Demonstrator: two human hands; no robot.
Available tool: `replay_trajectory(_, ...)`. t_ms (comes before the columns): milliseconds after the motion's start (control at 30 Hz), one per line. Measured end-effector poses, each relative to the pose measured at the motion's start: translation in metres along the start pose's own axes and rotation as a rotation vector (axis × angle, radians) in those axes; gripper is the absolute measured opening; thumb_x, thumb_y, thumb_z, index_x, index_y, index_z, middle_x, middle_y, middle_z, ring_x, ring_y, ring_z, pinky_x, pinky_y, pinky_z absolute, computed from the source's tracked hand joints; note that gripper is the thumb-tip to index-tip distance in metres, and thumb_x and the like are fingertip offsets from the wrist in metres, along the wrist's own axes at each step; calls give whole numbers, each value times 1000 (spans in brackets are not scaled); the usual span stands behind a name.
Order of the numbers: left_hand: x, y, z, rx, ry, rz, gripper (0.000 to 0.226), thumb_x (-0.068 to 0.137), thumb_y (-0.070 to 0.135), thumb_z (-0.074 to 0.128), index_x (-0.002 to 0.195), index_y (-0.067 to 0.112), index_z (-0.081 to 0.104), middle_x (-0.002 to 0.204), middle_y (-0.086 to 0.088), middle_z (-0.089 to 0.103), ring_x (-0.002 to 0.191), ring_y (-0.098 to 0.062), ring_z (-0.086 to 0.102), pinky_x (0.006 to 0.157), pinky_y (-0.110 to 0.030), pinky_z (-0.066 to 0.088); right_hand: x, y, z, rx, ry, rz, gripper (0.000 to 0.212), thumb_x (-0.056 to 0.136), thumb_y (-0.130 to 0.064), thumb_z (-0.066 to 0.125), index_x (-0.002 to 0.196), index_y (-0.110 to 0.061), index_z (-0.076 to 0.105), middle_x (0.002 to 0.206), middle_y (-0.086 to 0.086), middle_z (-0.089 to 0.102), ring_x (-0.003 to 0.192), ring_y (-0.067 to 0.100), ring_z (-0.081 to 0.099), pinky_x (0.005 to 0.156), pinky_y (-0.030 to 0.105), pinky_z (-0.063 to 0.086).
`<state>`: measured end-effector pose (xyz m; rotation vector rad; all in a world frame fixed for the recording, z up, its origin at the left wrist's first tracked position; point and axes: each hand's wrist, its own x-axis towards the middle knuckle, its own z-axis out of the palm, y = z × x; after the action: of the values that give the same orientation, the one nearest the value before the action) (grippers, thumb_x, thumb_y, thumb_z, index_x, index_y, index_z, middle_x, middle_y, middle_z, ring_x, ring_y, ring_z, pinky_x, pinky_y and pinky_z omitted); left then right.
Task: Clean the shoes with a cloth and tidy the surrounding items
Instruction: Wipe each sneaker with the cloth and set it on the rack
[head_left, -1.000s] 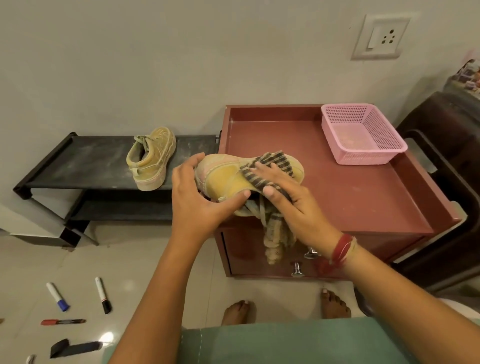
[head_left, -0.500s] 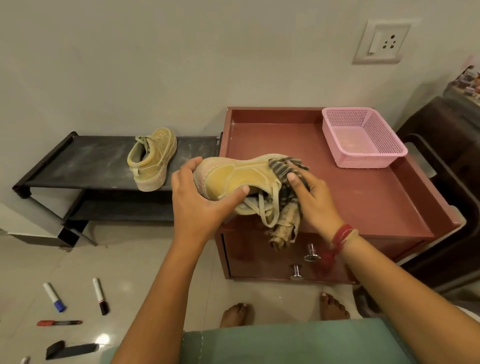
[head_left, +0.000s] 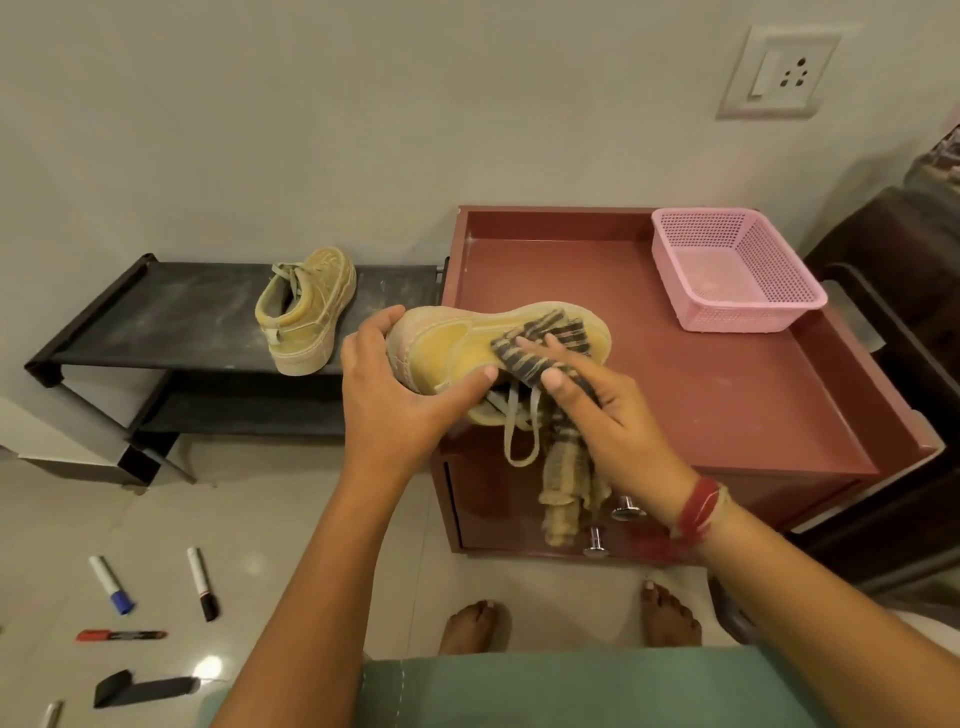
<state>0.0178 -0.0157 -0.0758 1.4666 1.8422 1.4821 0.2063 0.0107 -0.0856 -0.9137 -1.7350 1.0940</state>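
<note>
My left hand (head_left: 395, 395) grips a yellow-tan shoe (head_left: 452, 353) by one end and holds it on its side over the front left corner of the red cabinet (head_left: 727, 384). Its laces hang down. My right hand (head_left: 608, 421) presses a striped cloth (head_left: 545, 348) against the side of the shoe, and the rest of the cloth dangles in front of the cabinet. The second matching shoe (head_left: 306, 312) stands upright on the black shoe rack (head_left: 171, 317) to the left.
A pink mesh basket (head_left: 727, 270) sits at the cabinet's back right. Several markers (head_left: 111, 584) and a dark eraser-like object (head_left: 140, 688) lie on the tiled floor at lower left. A dark chair (head_left: 893, 332) stands to the right. My bare feet (head_left: 566, 623) are below the cabinet.
My right hand slid the cloth from the shoe's right end back toward its middle. My left hand has kept the same hold on the shoe.
</note>
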Motion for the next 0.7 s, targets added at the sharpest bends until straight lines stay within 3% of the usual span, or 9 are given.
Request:
replay_trajectory(67, -2, 0, 0, 2, 12, -4, 103, 46, 72, 69, 135, 26, 43, 128, 10, 40, 110, 1, 41, 88, -17, 43, 10, 10, -15, -68, 116, 66, 28, 95, -26, 51, 121, -21, 61, 121, -6, 64, 124, 12, 51, 104, 28, 41)
replay_trajectory(133, -3, 1, 2, 6, 23, -6, 104, 46, 71, 70, 136, 26, 43, 127, 11, 40, 110, 0, 41, 88, -18, 43, 19, 17, -29, -37, 245, 178, 20, 97, -21, 50, 108, -19, 66, 104, 1, 69, 96, 5, 64, 89, 30, 50)
replay_trajectory(200, -4, 2, 4, 3, 20, 6, 102, 48, 70, 72, 136, 27, 43, 128, 11, 40, 114, -3, 43, 92, -31, 50, 20, 14, -32, 72, 357, 228, 18, 97, -23, 48, 97, -24, 66, 95, 1, 70, 87, 7, 66, 83, 31, 53)
replay_trajectory(267, -2, 4, 4, -8, 26, 23, 102, 48, 70, 74, 136, 28, 43, 130, 11, 40, 116, -4, 45, 91, -40, 53, 15, -2, -26, 120, 406, 129, 19, 97, -26, 48, 99, -26, 67, 99, -1, 71, 97, 16, 66, 89, 39, 52)
replay_trajectory(333, -1, 6, 5, -19, 32, 41, 102, 49, 69, 75, 137, 28, 43, 129, 11, 40, 114, 1, 45, 90, -40, 54, 8, -18, -10, 32, 226, -36, 23, 97, -26, 47, 113, -27, 64, 117, -5, 66, 115, 12, 58, 100, 35, 45)
replay_trajectory(400, -2, 5, 5, -13, 30, 63, 101, 50, 68, 74, 137, 26, 43, 127, 12, 40, 111, 9, 44, 89, -37, 54, 1, -16, 5, -128, 2, -139, 30, 96, -31, 46, 124, -38, 55, 137, -10, 52, 134, 6, 39, 113, 34, 29)
replay_trajectory(500, -5, 3, 4, -17, 26, 63, 100, 49, 67, 76, 136, 28, 44, 127, 13, 40, 112, 6, 43, 90, -39, 54, 11, 3, -4, -160, 103, 11, 31, 96, -33, 46, 127, -40, 48, 149, -10, 36, 142, 8, 23, 118, 43, 19)
replay_trajectory(600, -6, 5, 4, -27, -2, 116, 100, 50, 66, 76, 136, 29, 42, 128, 10, 41, 114, 3, 43, 80, -17, 52, 18, -1, -12, -141, 155, 95, 26, 97, -32, 47, 122, -36, 52, 146, -6, 41, 140, 11, 28, 116, 44, 23)
replay_trajectory(700, -5, 5, 4, -20, -50, 215, 98, 52, 60, 78, 136, 22, 43, 126, 5, 41, 114, 6, 42, 76, -6, 47, 9, -15, 3, -151, 0, -114, 27, 93, -41, 44, 118, -42, 56, 131, -19, 54, 133, 0, 37, 115, 28, 26)
